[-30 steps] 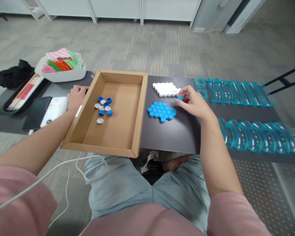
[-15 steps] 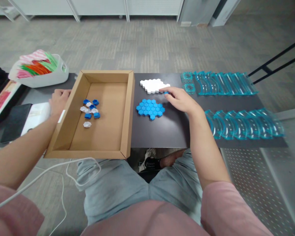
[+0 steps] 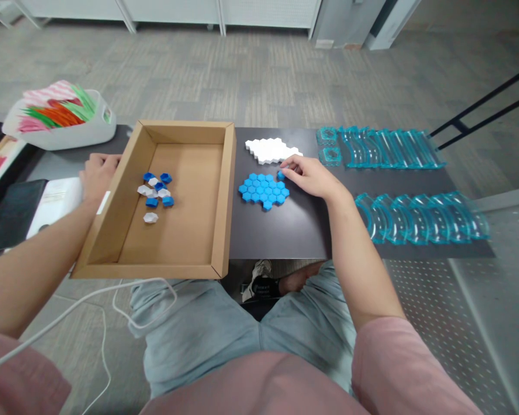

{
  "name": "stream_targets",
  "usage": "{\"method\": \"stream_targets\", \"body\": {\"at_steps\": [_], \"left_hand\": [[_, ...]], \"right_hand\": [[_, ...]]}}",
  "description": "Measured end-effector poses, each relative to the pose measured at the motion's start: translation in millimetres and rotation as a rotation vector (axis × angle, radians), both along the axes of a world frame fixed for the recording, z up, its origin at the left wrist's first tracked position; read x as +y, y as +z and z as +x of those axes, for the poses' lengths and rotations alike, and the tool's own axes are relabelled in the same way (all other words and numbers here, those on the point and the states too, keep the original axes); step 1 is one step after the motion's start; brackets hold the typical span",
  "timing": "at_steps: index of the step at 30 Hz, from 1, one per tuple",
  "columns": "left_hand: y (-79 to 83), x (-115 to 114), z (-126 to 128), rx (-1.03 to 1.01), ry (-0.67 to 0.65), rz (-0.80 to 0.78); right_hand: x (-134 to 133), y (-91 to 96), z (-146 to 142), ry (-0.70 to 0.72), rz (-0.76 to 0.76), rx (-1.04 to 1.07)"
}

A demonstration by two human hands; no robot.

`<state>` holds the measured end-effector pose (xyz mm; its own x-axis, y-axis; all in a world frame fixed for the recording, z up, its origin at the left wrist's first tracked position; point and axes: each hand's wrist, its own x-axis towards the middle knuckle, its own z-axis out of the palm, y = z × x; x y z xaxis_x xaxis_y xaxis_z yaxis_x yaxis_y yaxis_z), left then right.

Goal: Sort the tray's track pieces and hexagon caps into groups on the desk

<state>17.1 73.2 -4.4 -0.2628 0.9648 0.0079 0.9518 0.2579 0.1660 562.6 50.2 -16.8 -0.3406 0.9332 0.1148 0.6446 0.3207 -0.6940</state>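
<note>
My right hand (image 3: 309, 176) pinches a small blue hexagonal tile (image 3: 281, 175) between thumb and fingers. That tile sits at the upper right edge of a flat cluster of blue hexagonal tiles (image 3: 263, 189). Just behind the fingers lies a similar cluster of white hexagonal tiles (image 3: 270, 150). My left hand (image 3: 98, 176) rests on the table against the outer left side of a cardboard box (image 3: 190, 230), its fingers extended and the tips partly hidden by the box wall. Loose blue tiles (image 3: 151, 202) and white tiles (image 3: 151, 218) lie inside the box.
Teal transparent curved pieces stand in a back row (image 3: 389, 148) and a front row (image 3: 421, 219) on the right. At left are a white basket (image 3: 69, 135) of colourful items, a white device (image 3: 56, 202) and a dark pad (image 3: 17, 213). A white cable (image 3: 82, 301) crosses my lap.
My right hand has moved left and slightly towards me, from beside the white cluster to the blue one, carrying the blue tile. My left hand stays beside the box.
</note>
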Motion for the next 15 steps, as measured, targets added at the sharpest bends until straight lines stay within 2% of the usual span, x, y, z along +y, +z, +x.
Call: {"method": "stream_targets", "body": {"at_steps": [15], "left_hand": [[-1.0,-2.7,3.8,0.014,0.015,0.006]], "right_hand": [[0.5,-0.3,-6.1,0.008,-0.019,0.020]]}}
